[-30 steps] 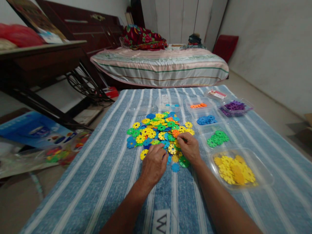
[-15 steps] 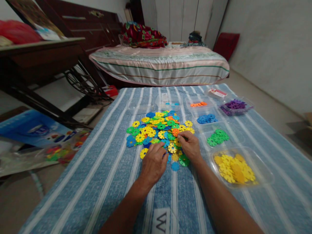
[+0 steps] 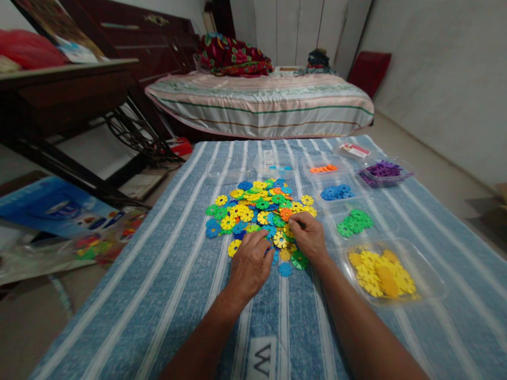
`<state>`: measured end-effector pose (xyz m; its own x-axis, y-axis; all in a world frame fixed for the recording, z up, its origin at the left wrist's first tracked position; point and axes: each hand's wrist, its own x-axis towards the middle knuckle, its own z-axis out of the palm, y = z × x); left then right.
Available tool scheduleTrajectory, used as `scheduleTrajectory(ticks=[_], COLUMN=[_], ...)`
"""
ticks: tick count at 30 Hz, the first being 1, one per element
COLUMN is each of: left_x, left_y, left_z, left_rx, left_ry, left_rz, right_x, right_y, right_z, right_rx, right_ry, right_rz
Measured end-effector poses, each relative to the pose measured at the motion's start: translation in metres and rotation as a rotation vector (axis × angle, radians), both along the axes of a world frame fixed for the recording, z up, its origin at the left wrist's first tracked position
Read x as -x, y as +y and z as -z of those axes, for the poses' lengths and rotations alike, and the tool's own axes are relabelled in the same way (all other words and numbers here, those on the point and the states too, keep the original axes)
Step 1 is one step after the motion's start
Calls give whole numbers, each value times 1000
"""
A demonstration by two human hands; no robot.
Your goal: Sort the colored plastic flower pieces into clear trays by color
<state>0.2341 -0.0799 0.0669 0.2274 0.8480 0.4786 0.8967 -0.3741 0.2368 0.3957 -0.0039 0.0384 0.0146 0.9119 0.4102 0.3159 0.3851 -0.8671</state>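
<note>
Pile of multicoloured snowflake discs (image 3: 259, 211) at centre of striped blue cloth (image 3: 166, 295). My left hand (image 3: 250, 264) rests palm-down on pile's near edge, fingers curled; grip not discernible. My right hand (image 3: 311, 237) beside it, fingers pinched at yellow disc; hold uncertain. To right: clear tray of yellow discs (image 3: 430, 277), then green discs (image 3: 354, 222), blue discs (image 3: 336, 192), purple discs (image 3: 382, 171).

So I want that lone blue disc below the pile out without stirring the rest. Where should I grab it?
Probably by the toothed rim of the blue disc, coming from the near side: it lies flat on the striped cloth, at the pile's near edge, between both hands.
</note>
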Motion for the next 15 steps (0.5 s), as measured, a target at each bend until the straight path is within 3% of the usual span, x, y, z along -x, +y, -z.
scheduleTrajectory(ticks=[15], left_x=[1], left_y=[0], left_z=[0], left_rx=[4], left_ry=[3], left_rz=[-5], right_x=[0], right_y=[0], right_z=[-1], right_rx=[8], right_ry=[0], right_rz=[-11])
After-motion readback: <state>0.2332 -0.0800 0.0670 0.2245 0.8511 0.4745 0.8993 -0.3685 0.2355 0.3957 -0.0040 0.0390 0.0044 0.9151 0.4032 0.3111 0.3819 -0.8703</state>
